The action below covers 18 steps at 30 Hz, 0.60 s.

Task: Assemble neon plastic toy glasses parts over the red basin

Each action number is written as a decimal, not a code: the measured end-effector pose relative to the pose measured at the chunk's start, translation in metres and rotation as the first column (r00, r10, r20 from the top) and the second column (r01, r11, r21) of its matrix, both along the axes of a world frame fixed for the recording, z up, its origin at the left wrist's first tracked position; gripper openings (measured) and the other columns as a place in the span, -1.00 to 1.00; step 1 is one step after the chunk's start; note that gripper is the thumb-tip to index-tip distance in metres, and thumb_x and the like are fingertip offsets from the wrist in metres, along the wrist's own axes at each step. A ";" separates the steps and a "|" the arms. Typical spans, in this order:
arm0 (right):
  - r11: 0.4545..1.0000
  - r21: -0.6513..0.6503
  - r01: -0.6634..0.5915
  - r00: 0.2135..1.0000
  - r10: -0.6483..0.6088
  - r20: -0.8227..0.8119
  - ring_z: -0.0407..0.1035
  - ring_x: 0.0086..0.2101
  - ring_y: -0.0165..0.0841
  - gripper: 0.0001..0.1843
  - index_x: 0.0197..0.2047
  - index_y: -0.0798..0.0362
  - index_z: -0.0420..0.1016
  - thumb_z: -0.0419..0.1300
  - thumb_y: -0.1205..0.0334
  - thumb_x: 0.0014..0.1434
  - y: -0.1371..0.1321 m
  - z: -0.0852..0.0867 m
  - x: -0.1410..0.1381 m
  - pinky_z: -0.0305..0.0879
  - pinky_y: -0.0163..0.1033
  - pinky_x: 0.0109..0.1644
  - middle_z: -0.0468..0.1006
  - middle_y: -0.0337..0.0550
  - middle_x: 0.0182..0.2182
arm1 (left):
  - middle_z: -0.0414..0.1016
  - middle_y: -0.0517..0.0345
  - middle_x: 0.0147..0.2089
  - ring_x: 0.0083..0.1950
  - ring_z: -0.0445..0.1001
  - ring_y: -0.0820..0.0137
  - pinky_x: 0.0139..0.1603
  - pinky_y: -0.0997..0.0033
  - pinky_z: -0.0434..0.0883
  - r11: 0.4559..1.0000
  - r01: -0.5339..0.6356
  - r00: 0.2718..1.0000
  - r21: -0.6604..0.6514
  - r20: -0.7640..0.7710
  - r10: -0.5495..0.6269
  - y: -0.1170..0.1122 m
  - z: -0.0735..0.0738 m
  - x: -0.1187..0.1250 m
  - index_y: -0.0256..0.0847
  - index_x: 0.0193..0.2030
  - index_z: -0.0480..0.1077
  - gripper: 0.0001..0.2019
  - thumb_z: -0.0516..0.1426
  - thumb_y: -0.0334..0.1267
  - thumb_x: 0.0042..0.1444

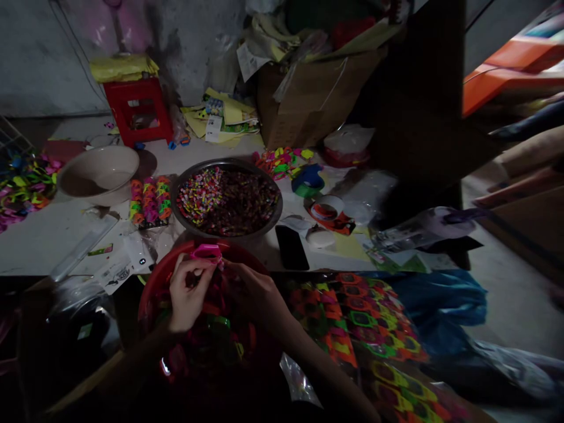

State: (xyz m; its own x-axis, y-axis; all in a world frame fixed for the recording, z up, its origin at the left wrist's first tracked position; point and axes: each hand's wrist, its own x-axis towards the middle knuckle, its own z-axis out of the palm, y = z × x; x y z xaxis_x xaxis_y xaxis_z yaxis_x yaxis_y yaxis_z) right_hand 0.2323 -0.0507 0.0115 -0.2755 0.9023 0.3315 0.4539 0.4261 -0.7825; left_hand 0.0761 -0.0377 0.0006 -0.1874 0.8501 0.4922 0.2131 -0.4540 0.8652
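Note:
A bright pink plastic toy watch [207,251] is pinched between the thumb and fingers of my left hand [189,291]. From the other side, my right hand [258,294] closes its fingertips on the same piece; shadow partly hides those fingers. Both hands are over a red basin [150,294] of similar pink, green and orange plastic pieces. Just beyond it stands a metal bowl [275,220] of small, many-coloured bits on the left and darker brownish ones on the right.
Behind are a pale bowl [99,170], rows of bright toy watches [150,201], a red stool [138,111] and a cardboard box [315,97]. A black phone [292,248] lies near the table edge. Packed toy watches [370,317] sit low on the right, beside a blue bag [440,299].

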 end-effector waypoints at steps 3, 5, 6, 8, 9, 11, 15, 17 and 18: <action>0.997 -0.070 -0.016 0.999 0.019 0.040 0.52 -0.32 -0.32 -0.63 0.02 0.00 0.42 0.14 0.40 0.13 0.003 0.000 0.001 0.38 -0.33 -0.28 0.61 -0.08 -0.19 | 0.50 0.21 -0.34 -0.33 0.41 0.48 -0.30 0.49 0.39 0.998 -0.003 1.000 -0.070 -0.015 0.002 0.001 -0.003 0.001 -0.17 -0.33 0.44 -0.95 0.22 -0.27 0.12; 0.989 -0.145 -0.021 0.997 0.031 0.064 0.52 -0.34 -0.32 -0.67 -0.02 0.02 0.44 0.14 0.38 0.13 0.009 -0.001 0.004 0.36 -0.33 -0.30 0.62 -0.10 -0.24 | 0.52 0.17 -0.28 -0.26 0.47 0.44 -0.24 0.46 0.43 0.986 0.063 0.998 -0.155 0.003 -0.063 0.003 -0.006 0.002 -0.16 -0.26 0.45 -0.91 0.20 -0.22 0.14; 0.980 -0.200 -0.023 0.996 0.039 0.078 0.52 -0.35 -0.32 -0.71 -0.05 0.03 0.45 0.13 0.37 0.13 0.013 -0.002 0.007 0.36 -0.33 -0.31 0.63 -0.10 -0.28 | 0.54 0.13 -0.19 -0.17 0.51 0.41 -0.15 0.43 0.45 0.970 0.129 0.992 -0.207 0.026 -0.127 0.004 -0.006 0.001 -0.15 -0.17 0.44 -0.86 0.18 -0.20 0.16; 0.947 -0.319 -0.035 0.990 0.076 0.119 0.50 -0.40 -0.31 -0.80 -0.16 0.07 0.49 0.13 0.33 0.12 0.023 -0.002 0.019 0.34 -0.32 -0.35 0.62 -0.12 -0.36 | 0.50 0.07 0.05 0.05 0.49 0.36 0.06 0.35 0.41 0.902 0.293 0.956 -0.316 0.082 -0.282 0.006 -0.007 -0.004 -0.11 0.04 0.37 -0.72 0.13 -0.17 0.20; 0.926 -0.373 -0.056 0.984 0.114 0.137 0.49 -0.42 -0.31 -0.84 -0.23 0.07 0.51 0.14 0.32 0.11 0.029 -0.002 0.029 0.32 -0.32 -0.38 0.62 -0.13 -0.40 | 0.47 0.05 0.12 0.12 0.46 0.35 0.13 0.33 0.38 0.848 0.370 0.928 -0.380 0.101 -0.359 0.008 -0.008 -0.009 -0.09 0.13 0.32 -0.66 0.11 -0.16 0.22; 0.891 -0.439 -0.116 0.968 0.201 0.152 0.47 -0.47 -0.31 -0.90 -0.37 0.06 0.53 0.18 0.28 0.06 0.044 0.001 0.056 0.29 -0.33 -0.45 0.59 -0.18 -0.48 | 0.52 0.05 0.09 0.08 0.50 0.34 0.12 0.32 0.39 0.710 0.468 0.861 -0.526 0.092 -0.500 0.012 -0.008 -0.024 -0.07 0.21 0.26 -0.60 0.07 -0.12 0.24; 0.920 -0.388 0.059 0.991 -0.008 0.133 0.31 -0.64 -0.41 -0.83 -0.40 0.06 0.54 0.21 0.14 0.01 0.082 0.011 0.121 0.21 -0.32 -0.57 0.54 -0.22 -0.55 | 0.63 0.11 -0.20 -0.13 0.59 0.31 -0.05 0.32 0.46 0.594 0.428 0.732 -0.682 -0.124 -0.670 0.023 -0.014 -0.054 -0.09 0.07 0.39 -0.68 0.03 -0.08 0.25; 0.876 -0.199 0.440 0.897 -0.439 0.051 0.26 -0.66 -0.42 -0.72 -0.29 0.09 0.50 0.17 0.05 0.04 0.101 0.013 0.145 0.20 -0.31 -0.57 0.47 -0.24 -0.59 | 0.60 0.13 -0.14 -0.08 0.57 0.30 0.01 0.29 0.44 0.720 0.317 0.723 -0.617 -0.334 -0.605 0.030 -0.022 -0.061 -0.08 0.02 0.41 -0.73 0.03 -0.12 0.26; 0.796 -0.112 0.595 0.799 -0.601 -0.020 0.27 -0.63 -0.42 -0.69 -0.27 0.09 0.47 0.17 0.03 0.04 0.108 0.012 0.152 0.21 -0.30 -0.54 0.47 -0.23 -0.56 | 0.58 0.12 -0.09 -0.04 0.54 0.29 0.05 0.25 0.42 0.782 0.262 0.709 -0.566 -0.436 -0.554 0.033 -0.026 -0.061 -0.09 0.02 0.40 -0.74 0.03 -0.15 0.26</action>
